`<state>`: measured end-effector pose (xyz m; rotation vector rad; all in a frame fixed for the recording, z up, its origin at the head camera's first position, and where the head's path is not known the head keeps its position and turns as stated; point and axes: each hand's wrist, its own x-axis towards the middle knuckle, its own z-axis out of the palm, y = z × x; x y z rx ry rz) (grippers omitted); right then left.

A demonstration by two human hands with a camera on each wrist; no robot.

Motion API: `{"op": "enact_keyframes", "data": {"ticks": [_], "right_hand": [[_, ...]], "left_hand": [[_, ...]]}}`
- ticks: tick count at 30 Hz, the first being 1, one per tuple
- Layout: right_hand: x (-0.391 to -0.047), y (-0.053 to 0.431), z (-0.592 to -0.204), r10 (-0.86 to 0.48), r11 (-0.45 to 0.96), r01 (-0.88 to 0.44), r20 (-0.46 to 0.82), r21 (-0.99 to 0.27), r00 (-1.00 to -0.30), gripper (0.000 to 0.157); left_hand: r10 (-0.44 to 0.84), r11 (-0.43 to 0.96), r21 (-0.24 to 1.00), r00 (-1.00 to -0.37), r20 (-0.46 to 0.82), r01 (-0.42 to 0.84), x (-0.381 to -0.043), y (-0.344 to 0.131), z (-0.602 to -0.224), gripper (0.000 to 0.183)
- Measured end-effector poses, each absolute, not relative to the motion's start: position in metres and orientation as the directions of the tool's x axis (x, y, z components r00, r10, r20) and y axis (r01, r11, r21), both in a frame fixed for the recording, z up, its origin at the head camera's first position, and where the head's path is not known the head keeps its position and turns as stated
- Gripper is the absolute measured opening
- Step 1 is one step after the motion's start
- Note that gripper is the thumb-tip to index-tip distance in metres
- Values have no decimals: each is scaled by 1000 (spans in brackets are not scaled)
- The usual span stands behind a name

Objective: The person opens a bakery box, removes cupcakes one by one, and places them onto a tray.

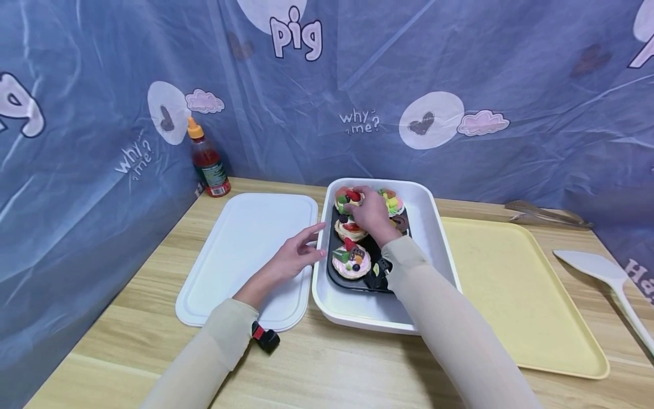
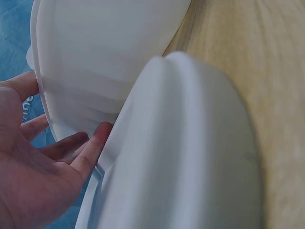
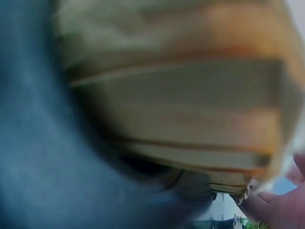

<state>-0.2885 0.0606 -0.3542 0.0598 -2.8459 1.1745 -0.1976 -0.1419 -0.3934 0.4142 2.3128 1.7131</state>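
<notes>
Five tarts (image 1: 351, 262) can be counted, three in the column to the left of and below the right grip (image 1: 370, 213), two just right of it; any others under the forearm are hidden. Each is round and cream-like, topped with small glossy fruit or chocolate shapes. The right grip reaches down over the farthest left tart (image 1: 343, 201), bent fingers at its toppings; whether they pinch it cannot be told, as the knuckles cover the contact and the right wrist view is blurred pale and orange bands.

The tarts sit on one flat black tray (image 1: 372, 245) inside one smooth white basin (image 1: 352, 312), right of the left grip (image 1: 293, 253). That grip has its fingers spread and holds nothing, fingertips touching the basin's side.

Beneath the left grip is one white board (image 1: 255, 238) with rounded corners and a raised border. Beyond it stands one red sauce bottle (image 1: 209, 162) with an orange cap. Well right of the right grip lie one pale yellow tray (image 1: 501, 295) and one white spoon (image 1: 592, 264), its handle cut off by the frame, on the wood-grained worktop (image 1: 128, 329).
</notes>
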Motion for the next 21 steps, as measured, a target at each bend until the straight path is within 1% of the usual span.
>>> {"op": "enact_keyframes", "data": {"ticks": [9, 15, 21], "right_hand": [[-285, 64, -349, 20, 642, -85, 127, -762, -992, 54], [-282, 68, -342, 40, 597, -102, 157, -796, -987, 54], [-275, 78, -332, 85, 580, -133, 222, -804, -971, 52]], "left_hand": [[359, 277, 957, -933, -16, 90, -196, -139, -391, 66], [338, 306, 949, -941, -34, 75, -196, -139, -391, 66], [330, 317, 946, -943, -38, 73, -196, -140, -392, 65]]}}
